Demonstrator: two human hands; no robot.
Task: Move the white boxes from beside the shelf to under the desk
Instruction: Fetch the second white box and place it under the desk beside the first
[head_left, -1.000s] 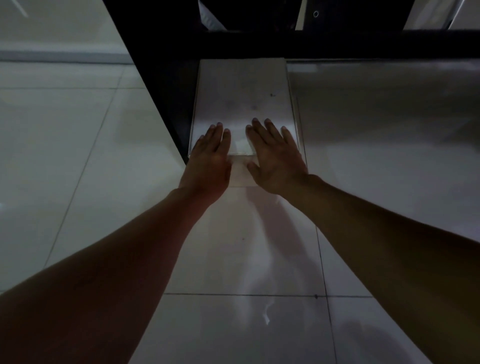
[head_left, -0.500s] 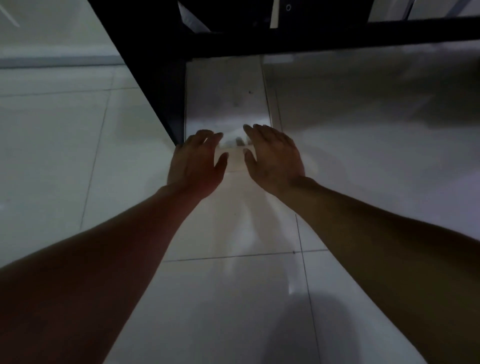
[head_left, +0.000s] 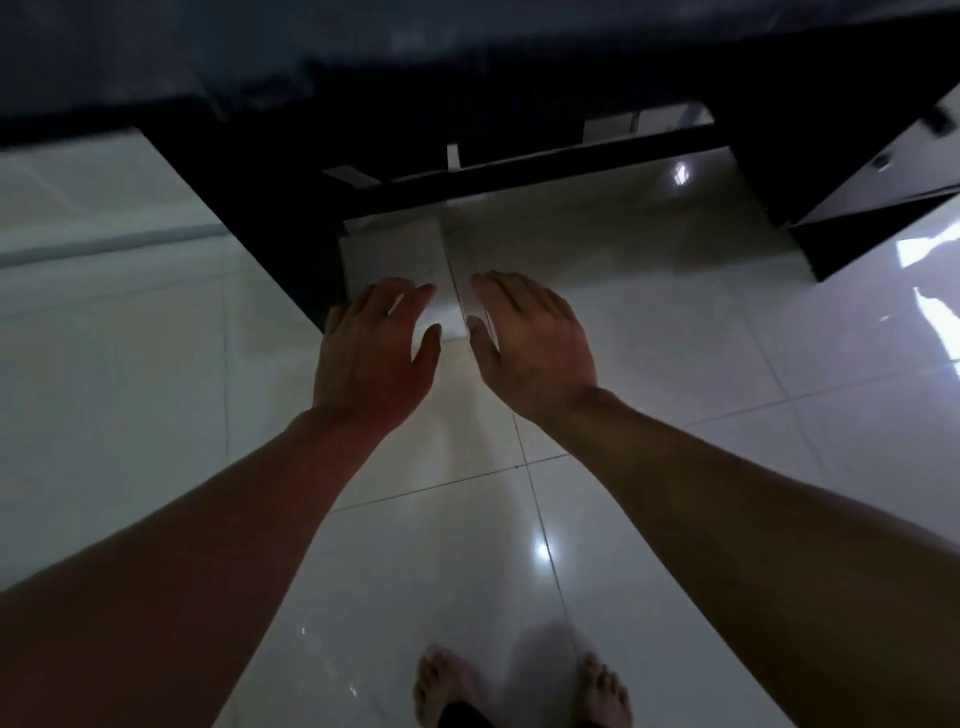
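Head view shows the box (head_left: 395, 260) lying flat on the floor under the counter (head_left: 467, 78), tucked by its leg, so both hands' (head_left: 371, 348) (head_left: 535, 338) fingers spread loose, grasping nothing.

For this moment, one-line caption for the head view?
Both hands, left and right, open and empty above a white box lying under the dark desk.

One white box (head_left: 397, 254), one dark desk (head_left: 467, 67), two bare hands, left hand (head_left: 371, 345), right hand (head_left: 535, 338), two bare feet (head_left: 441, 686)
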